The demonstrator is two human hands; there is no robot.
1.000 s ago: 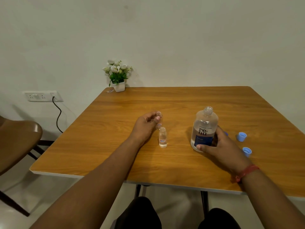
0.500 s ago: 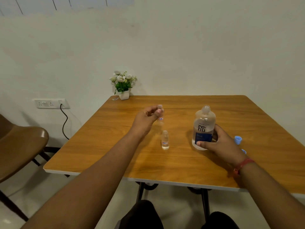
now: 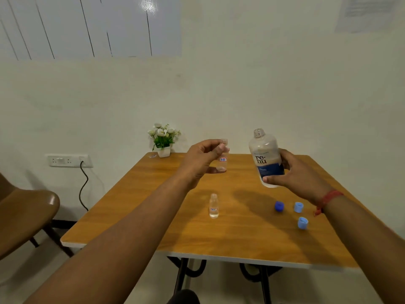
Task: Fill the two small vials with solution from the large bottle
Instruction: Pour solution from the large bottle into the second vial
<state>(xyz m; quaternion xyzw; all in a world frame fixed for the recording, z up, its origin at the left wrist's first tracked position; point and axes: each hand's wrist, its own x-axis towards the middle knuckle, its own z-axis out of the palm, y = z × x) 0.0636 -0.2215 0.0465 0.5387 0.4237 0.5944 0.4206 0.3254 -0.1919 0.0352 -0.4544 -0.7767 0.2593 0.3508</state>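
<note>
Left hand point(image 3: 200, 160) pinches a small clear labelled vial point(image 3: 223, 157) above the desk point(image 3: 230, 238); right hand point(image 3: 293, 172) grips the large clear blue-labelled bottle point(image 3: 266, 157) at its 3 o'clock. Tilt the bottle slowly, mouths aligned.

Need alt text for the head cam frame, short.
A person's left hand holds a small uncapped vial above a wooden table while the right hand lifts an open large bottle beside it. A second vial and three blue caps sit on the table.

Even, soft indoor light; glare patch on the whiteboard point(image 3: 149, 6); wide-angle bending at edges.
</note>
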